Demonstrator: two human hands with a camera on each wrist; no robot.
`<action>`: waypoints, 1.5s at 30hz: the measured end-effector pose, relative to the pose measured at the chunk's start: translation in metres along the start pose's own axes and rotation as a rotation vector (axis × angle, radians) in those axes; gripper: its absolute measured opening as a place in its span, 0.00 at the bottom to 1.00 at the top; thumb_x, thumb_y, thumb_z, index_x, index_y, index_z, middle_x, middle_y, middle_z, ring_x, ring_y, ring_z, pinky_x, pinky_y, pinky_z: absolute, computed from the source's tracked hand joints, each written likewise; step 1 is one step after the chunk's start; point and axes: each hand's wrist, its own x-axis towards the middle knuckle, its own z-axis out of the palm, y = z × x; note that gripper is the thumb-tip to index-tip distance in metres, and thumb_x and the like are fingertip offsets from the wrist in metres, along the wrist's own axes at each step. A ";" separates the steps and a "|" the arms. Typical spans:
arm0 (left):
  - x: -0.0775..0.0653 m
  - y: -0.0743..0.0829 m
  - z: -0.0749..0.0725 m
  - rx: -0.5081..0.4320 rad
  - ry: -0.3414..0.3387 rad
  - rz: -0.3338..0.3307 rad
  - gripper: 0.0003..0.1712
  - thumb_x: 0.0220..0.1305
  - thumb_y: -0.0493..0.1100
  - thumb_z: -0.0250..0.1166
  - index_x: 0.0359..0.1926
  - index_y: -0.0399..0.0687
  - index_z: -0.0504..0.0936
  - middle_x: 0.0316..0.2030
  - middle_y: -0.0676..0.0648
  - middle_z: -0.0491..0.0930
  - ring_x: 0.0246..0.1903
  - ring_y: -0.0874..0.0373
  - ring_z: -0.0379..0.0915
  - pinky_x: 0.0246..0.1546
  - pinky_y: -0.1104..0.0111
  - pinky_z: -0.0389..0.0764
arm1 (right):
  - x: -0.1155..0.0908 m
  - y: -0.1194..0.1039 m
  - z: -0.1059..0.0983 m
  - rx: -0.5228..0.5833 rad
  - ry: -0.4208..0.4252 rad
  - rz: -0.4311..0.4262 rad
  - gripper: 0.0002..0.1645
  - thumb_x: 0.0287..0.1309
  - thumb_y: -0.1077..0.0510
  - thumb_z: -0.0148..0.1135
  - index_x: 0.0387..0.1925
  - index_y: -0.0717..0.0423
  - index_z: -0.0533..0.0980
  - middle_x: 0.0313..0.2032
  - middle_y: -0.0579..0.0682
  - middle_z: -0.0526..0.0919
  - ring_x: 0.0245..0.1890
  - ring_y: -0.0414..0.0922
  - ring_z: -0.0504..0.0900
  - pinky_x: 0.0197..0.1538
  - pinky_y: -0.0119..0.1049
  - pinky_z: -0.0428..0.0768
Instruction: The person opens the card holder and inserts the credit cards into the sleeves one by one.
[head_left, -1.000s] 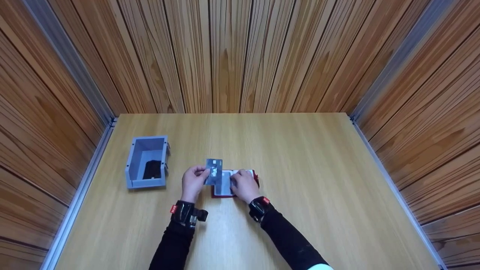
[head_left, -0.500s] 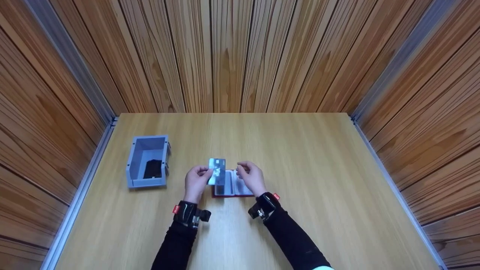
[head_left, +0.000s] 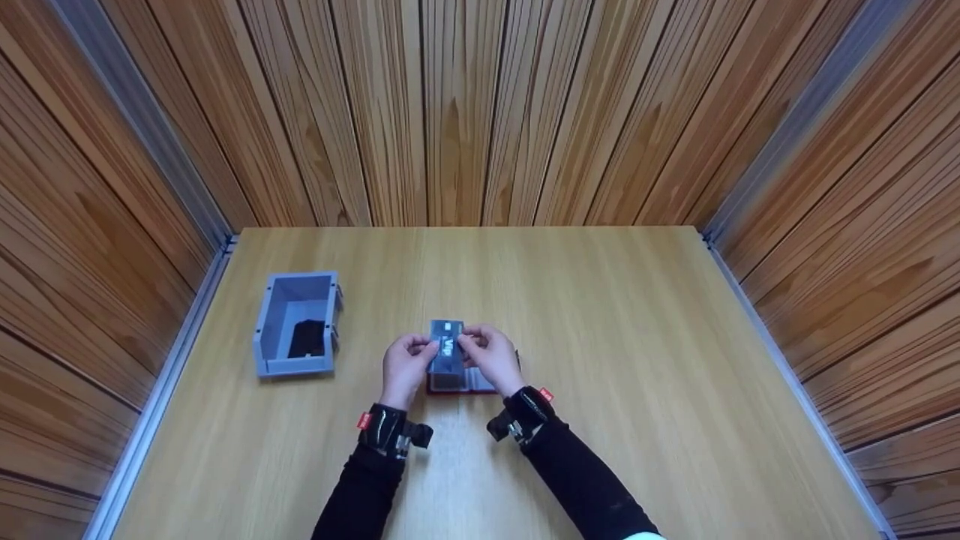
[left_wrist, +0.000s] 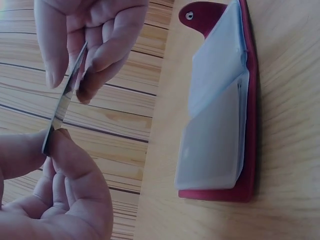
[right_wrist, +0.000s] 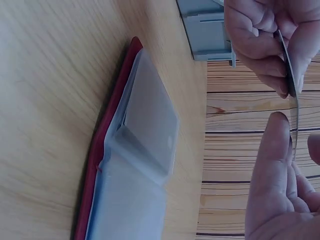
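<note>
In the head view a dark blue card (head_left: 448, 360) printed "VIP" is held upright above an opened card holder. My left hand (head_left: 406, 367) pinches its left edge between thumb and index finger. At the card's right edge is my right hand (head_left: 493, 358); its fingers lie around the card, and the right wrist view shows a gap between the thumb (right_wrist: 314, 148) and the card. Below both hands, the card holder (left_wrist: 245, 187) lies on the table, with a red cover, a snap strap and clear plastic sleeves (left_wrist: 212, 140).
A grey-blue plastic bin (head_left: 294, 365) stands on the table to the left, with a black item (head_left: 307, 339) inside. Wood-plank walls surround the wooden table (head_left: 600, 337) at the back and sides.
My right hand has lifted from the card holder and come to the card's right edge. My left hand has carried the card slightly right.
</note>
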 end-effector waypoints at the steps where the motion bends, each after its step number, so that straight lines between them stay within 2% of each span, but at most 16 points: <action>1: -0.001 0.000 0.001 0.002 0.002 -0.006 0.08 0.62 0.36 0.68 0.41 0.36 0.82 0.40 0.42 0.81 0.43 0.50 0.76 0.41 0.64 0.76 | 0.000 0.000 0.000 -0.004 0.002 -0.004 0.16 0.65 0.61 0.63 0.48 0.70 0.77 0.32 0.53 0.84 0.25 0.42 0.81 0.37 0.49 0.84; 4: -0.002 -0.001 0.002 -0.007 -0.004 0.009 0.08 0.62 0.36 0.69 0.40 0.36 0.81 0.39 0.42 0.81 0.43 0.50 0.76 0.42 0.65 0.75 | 0.000 0.000 0.000 -0.019 0.013 -0.016 0.14 0.64 0.62 0.63 0.47 0.69 0.77 0.31 0.52 0.83 0.24 0.41 0.80 0.36 0.48 0.84; 10: -0.003 -0.004 0.003 -0.012 -0.023 0.088 0.11 0.60 0.37 0.70 0.39 0.32 0.82 0.34 0.43 0.82 0.33 0.56 0.77 0.31 0.70 0.77 | 0.000 0.004 -0.001 -0.040 0.040 -0.036 0.14 0.64 0.65 0.62 0.47 0.70 0.77 0.29 0.49 0.82 0.25 0.40 0.79 0.30 0.35 0.82; 15: -0.002 -0.005 0.001 -0.057 -0.039 0.084 0.12 0.62 0.37 0.68 0.41 0.30 0.81 0.32 0.42 0.83 0.29 0.55 0.80 0.32 0.61 0.83 | 0.003 0.007 -0.006 -0.033 0.068 -0.029 0.13 0.63 0.67 0.61 0.47 0.72 0.76 0.29 0.50 0.80 0.28 0.48 0.81 0.29 0.32 0.81; 17: -0.001 -0.006 0.000 -0.042 -0.019 0.090 0.12 0.62 0.37 0.68 0.42 0.30 0.81 0.32 0.42 0.83 0.30 0.54 0.80 0.33 0.60 0.83 | 0.004 0.008 -0.008 -0.042 0.079 -0.024 0.13 0.63 0.67 0.60 0.47 0.73 0.76 0.30 0.52 0.81 0.29 0.51 0.82 0.29 0.33 0.81; 19: 0.000 -0.008 -0.002 0.011 0.012 0.114 0.12 0.62 0.37 0.67 0.42 0.31 0.82 0.32 0.42 0.83 0.31 0.53 0.80 0.32 0.63 0.83 | 0.006 0.011 -0.010 -0.066 0.095 -0.024 0.13 0.63 0.66 0.60 0.47 0.72 0.76 0.30 0.53 0.81 0.29 0.51 0.82 0.29 0.33 0.81; 22: 0.002 -0.013 -0.004 0.145 0.065 0.157 0.12 0.61 0.37 0.68 0.42 0.33 0.83 0.34 0.42 0.83 0.34 0.52 0.80 0.35 0.64 0.81 | 0.007 0.014 -0.014 -0.122 0.132 -0.032 0.13 0.63 0.66 0.61 0.47 0.71 0.77 0.31 0.53 0.81 0.28 0.45 0.80 0.30 0.32 0.80; 25: 0.003 -0.018 -0.005 0.284 0.072 0.182 0.14 0.60 0.37 0.68 0.45 0.32 0.82 0.36 0.40 0.84 0.38 0.49 0.80 0.41 0.60 0.80 | 0.008 0.019 -0.016 -0.192 0.166 -0.054 0.12 0.63 0.65 0.61 0.45 0.70 0.78 0.31 0.51 0.81 0.29 0.40 0.77 0.32 0.31 0.78; 31: 0.002 -0.024 -0.005 0.480 -0.018 0.081 0.22 0.59 0.38 0.71 0.52 0.30 0.79 0.39 0.41 0.82 0.42 0.47 0.78 0.47 0.55 0.77 | 0.008 0.028 -0.019 -0.293 0.174 -0.072 0.10 0.61 0.66 0.62 0.43 0.69 0.79 0.29 0.51 0.82 0.30 0.42 0.77 0.38 0.36 0.77; 34: 0.003 -0.027 -0.004 0.553 -0.049 0.064 0.23 0.59 0.38 0.71 0.52 0.29 0.79 0.36 0.43 0.79 0.40 0.49 0.76 0.46 0.56 0.76 | 0.008 0.031 -0.020 -0.338 0.165 -0.059 0.10 0.60 0.67 0.62 0.43 0.68 0.79 0.29 0.52 0.82 0.31 0.44 0.78 0.41 0.39 0.77; 39: 0.004 -0.031 -0.005 0.654 -0.070 0.130 0.21 0.56 0.37 0.71 0.48 0.27 0.80 0.30 0.44 0.76 0.36 0.49 0.74 0.41 0.56 0.76 | 0.009 0.035 -0.023 -0.387 0.156 -0.013 0.12 0.60 0.66 0.62 0.45 0.68 0.79 0.30 0.52 0.82 0.33 0.46 0.79 0.41 0.40 0.77; 41: 0.004 -0.032 -0.005 0.672 -0.064 0.157 0.21 0.54 0.36 0.71 0.47 0.26 0.81 0.30 0.44 0.77 0.35 0.48 0.75 0.41 0.55 0.76 | 0.009 0.035 -0.024 -0.399 0.151 -0.002 0.12 0.60 0.66 0.62 0.45 0.68 0.79 0.30 0.52 0.82 0.32 0.46 0.78 0.40 0.39 0.77; 45: 0.007 -0.035 -0.004 0.672 -0.065 0.154 0.20 0.53 0.34 0.72 0.47 0.27 0.81 0.31 0.42 0.79 0.37 0.46 0.77 0.43 0.55 0.77 | 0.010 0.037 -0.026 -0.400 0.139 0.029 0.12 0.61 0.66 0.62 0.46 0.67 0.79 0.30 0.51 0.80 0.31 0.45 0.77 0.39 0.39 0.77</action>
